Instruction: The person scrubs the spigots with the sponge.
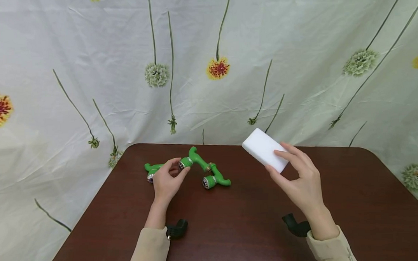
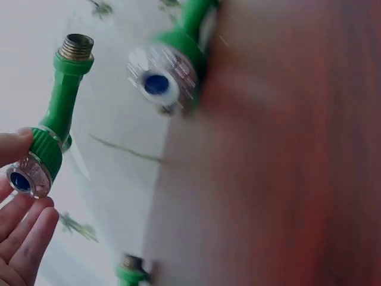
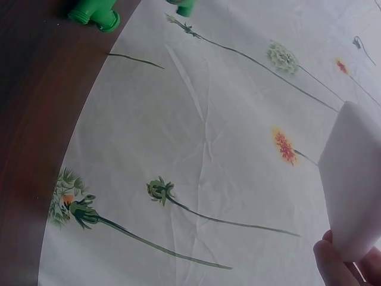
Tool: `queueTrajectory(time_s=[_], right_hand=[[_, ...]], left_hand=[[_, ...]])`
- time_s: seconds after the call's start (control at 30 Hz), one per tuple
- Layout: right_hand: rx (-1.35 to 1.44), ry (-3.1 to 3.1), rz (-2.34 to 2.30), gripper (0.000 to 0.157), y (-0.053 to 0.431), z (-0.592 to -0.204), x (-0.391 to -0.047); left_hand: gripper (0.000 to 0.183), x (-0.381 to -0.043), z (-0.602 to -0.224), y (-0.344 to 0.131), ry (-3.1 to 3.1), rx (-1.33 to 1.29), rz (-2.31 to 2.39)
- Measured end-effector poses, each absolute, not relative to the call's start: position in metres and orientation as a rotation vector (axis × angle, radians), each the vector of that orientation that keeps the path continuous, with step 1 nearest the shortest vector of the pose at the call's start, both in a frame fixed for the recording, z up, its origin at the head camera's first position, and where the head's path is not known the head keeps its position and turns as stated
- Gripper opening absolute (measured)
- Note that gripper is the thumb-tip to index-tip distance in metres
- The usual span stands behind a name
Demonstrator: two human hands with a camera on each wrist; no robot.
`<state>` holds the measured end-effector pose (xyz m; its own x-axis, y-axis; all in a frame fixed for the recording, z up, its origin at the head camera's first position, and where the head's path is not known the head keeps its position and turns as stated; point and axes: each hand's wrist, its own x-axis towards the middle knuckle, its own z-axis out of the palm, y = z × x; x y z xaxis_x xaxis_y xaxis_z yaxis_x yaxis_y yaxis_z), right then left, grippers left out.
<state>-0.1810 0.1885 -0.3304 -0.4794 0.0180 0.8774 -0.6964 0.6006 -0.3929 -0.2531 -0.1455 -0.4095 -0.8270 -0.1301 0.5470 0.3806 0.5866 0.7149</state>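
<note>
My left hand [image 1: 166, 183] pinches a green plastic tap [image 1: 198, 159] by its ribbed knob, above the table. In the left wrist view this tap [image 2: 61, 104] shows a brass threaded end, and its knob has a clear cap with a blue centre. My right hand [image 1: 304, 181] holds a white sponge block [image 1: 264, 148] by its lower end, tilted, with thumb and fingers at its edges. The block [image 3: 351, 179] is partly cut off in the right wrist view. A second green tap [image 1: 218, 177] lies right of my left hand; a third [image 1: 150, 172] is partly hidden behind it.
A dark red-brown table [image 1: 241, 230] with rounded far corners lies under both hands. Behind it hangs a white cloth [image 1: 198, 37] printed with flowers. Black wrist mounts [image 1: 178, 228] stick out inward from both beige sleeves [image 1: 149, 250].
</note>
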Motion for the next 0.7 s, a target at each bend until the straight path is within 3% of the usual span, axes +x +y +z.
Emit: queueTrajectory(time_s=[0.37,0.7], right_hand=[[0.540,-1.951,0.995,0.034,0.187,-0.326,-0.178],[0.564,-1.982,1.025,0.036,0.182,-0.327,-0.177]], left_hand=[[0.040,-0.245,-0.380,-0.126,-2.084,-0.428,-1.313],[0.039,-0.231,-0.359,-0.103,-2.005,-0.621,-1.269]])
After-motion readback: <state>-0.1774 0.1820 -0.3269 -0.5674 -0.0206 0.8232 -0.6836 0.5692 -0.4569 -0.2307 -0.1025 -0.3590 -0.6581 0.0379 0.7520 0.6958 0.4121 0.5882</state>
